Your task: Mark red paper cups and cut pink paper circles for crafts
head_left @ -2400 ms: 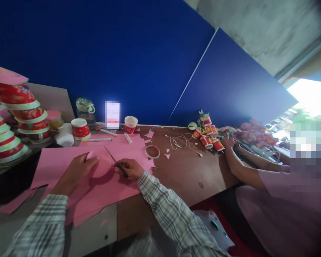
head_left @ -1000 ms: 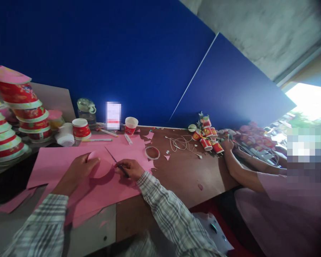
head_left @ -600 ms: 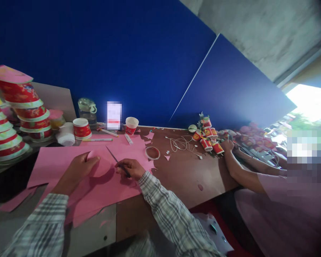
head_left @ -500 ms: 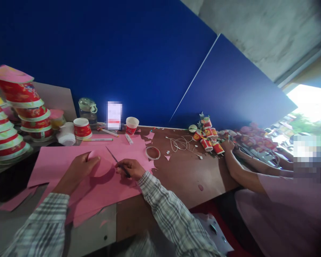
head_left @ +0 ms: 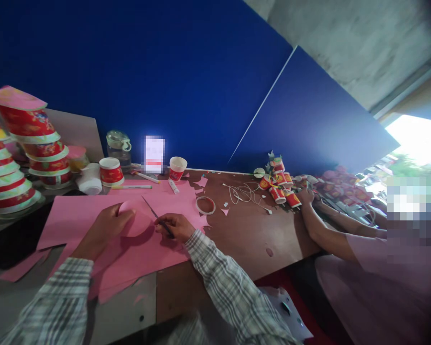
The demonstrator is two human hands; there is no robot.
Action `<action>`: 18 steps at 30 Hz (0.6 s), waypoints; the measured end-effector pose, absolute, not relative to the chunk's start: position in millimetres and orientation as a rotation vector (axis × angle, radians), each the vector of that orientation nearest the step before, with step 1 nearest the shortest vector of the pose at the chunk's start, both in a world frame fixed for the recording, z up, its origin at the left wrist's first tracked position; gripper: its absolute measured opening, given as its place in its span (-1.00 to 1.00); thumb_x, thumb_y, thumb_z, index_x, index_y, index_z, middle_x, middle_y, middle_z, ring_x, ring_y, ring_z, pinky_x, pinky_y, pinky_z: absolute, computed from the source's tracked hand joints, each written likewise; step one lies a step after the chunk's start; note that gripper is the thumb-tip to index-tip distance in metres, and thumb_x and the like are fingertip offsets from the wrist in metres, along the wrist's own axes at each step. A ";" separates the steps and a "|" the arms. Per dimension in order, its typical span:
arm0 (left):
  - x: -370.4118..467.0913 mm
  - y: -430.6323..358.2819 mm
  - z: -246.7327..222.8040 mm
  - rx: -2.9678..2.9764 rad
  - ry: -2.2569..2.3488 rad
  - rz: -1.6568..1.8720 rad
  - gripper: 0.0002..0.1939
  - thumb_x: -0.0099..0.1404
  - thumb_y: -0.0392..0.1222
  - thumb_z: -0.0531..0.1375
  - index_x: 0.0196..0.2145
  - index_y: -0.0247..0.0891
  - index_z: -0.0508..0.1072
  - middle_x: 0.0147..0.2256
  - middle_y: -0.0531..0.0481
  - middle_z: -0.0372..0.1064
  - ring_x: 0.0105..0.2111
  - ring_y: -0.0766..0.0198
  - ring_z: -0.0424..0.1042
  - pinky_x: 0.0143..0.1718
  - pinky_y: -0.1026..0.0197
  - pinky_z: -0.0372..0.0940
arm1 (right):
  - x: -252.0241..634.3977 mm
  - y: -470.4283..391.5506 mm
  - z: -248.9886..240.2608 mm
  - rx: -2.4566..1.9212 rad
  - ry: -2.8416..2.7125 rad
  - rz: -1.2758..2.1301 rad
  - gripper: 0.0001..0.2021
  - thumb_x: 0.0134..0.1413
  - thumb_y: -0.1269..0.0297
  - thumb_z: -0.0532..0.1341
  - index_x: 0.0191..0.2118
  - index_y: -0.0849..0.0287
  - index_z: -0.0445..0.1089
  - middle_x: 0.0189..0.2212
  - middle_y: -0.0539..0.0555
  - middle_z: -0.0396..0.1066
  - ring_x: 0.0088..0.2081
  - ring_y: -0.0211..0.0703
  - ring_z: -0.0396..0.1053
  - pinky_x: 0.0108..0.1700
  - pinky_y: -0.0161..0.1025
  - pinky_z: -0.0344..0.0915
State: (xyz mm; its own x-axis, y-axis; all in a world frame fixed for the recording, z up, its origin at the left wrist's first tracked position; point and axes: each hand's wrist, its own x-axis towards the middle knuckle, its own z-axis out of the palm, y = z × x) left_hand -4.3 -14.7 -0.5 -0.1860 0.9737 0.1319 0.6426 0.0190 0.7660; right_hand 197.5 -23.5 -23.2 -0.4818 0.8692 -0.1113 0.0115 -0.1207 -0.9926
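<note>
My left hand [head_left: 111,223] is closed on a round-edged piece of pink paper [head_left: 140,221], pinched at its left side with the thumb on top. My right hand [head_left: 175,227] grips a pair of scissors [head_left: 150,206], whose thin dark blades point up and left, just right of the paper piece and apart from it. The fingers partly hide the handles. Beneath both hands lie large pink paper sheets [head_left: 75,215] with ragged cut edges on the right.
Stacked red paper bowls [head_left: 45,127] stand at the left. Along the blue partition [head_left: 147,72] are a jar [head_left: 118,146], a lit phone [head_left: 154,154], paper cups [head_left: 178,167] and markers [head_left: 132,187]. A tape roll [head_left: 205,205] and white earphones [head_left: 242,191] lie right; a co-worker's arm [head_left: 330,237] reaches in beyond.
Almost nothing differs. Both hands keep their hold on the paper piece and the scissors, and the view has shifted very slightly.
</note>
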 end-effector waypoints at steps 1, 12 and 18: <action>-4.5 -14.5 -0.9 1.654 1.874 1.018 -0.68 -0.15 0.07 -0.04 -0.66 -0.26 0.25 -0.68 0.09 0.13 -0.59 0.35 0.08 -0.61 0.27 0.02 | 197.4 -23.7 -22.9 -1.003 -1.490 1.683 -0.63 -0.29 0.15 0.29 -0.30 0.26 0.37 -0.63 -0.06 0.15 -0.61 -0.40 0.05 -0.55 -0.39 -0.01; -8.8 -13.3 2.1 1.655 1.871 0.968 -0.63 -0.20 0.08 -0.02 -0.59 -0.28 0.32 -0.64 0.06 0.22 -0.57 0.30 0.16 -0.57 0.23 0.09 | 203.4 -20.0 -25.2 -1.032 -1.601 1.667 -0.59 -0.26 0.14 0.29 -0.24 0.29 0.39 -0.54 0.02 0.24 -0.55 -0.38 0.11 -0.50 -0.38 0.07; -11.4 -12.4 2.7 1.655 1.844 0.968 -0.62 -0.22 0.07 0.00 -0.55 -0.28 0.35 -0.61 0.03 0.25 -0.53 0.25 0.19 -0.54 0.20 0.12 | 210.1 -18.4 -14.1 -1.053 -1.703 1.593 -0.62 -0.26 0.18 0.29 -0.26 0.33 0.41 -0.60 -0.01 0.21 -0.56 -0.39 0.08 -0.49 -0.38 0.05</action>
State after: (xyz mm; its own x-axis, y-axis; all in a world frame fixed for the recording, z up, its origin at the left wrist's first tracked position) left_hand -11.4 -12.4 2.7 -0.1564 0.9820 0.1061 0.6449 0.0202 0.7640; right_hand 210.1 -18.4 -14.1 -0.5244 0.8451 -0.1042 0.1602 -0.0222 -0.9868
